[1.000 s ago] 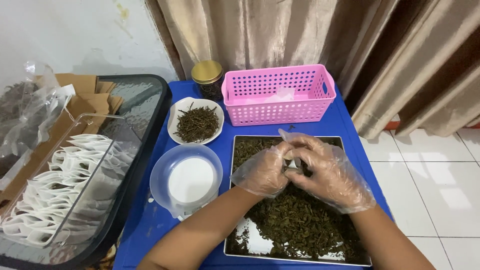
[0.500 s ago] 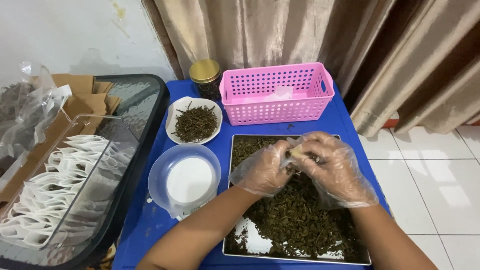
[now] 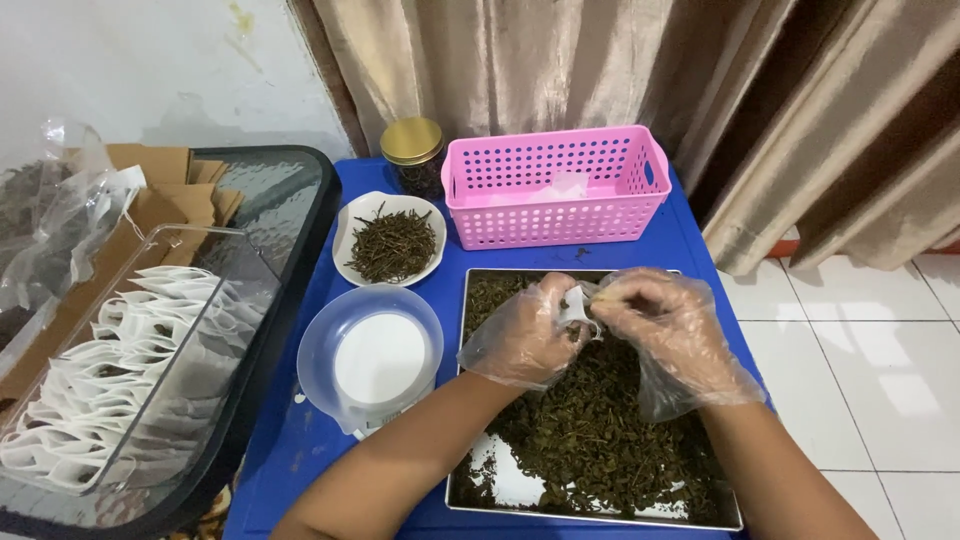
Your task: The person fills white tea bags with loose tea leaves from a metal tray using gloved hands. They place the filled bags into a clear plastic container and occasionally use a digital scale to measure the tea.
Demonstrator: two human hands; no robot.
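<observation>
Both my hands wear loose clear plastic gloves and meet above a metal tray filled with dark dried leaves. My left hand and my right hand pinch a small white filter bag between their fingertips, just over the tray's far part. The bag is mostly hidden by the fingers. What is inside it cannot be seen.
A pink perforated basket stands behind the tray, a gold-lidded jar beside it. A white dish of dried leaves and a clear bowl on a scale sit left. A clear bin of white bags rests on the glass table.
Both hands have stayed over the tray's far part, shifting slightly while working the small white bag between the fingertips. Nothing else has moved.
</observation>
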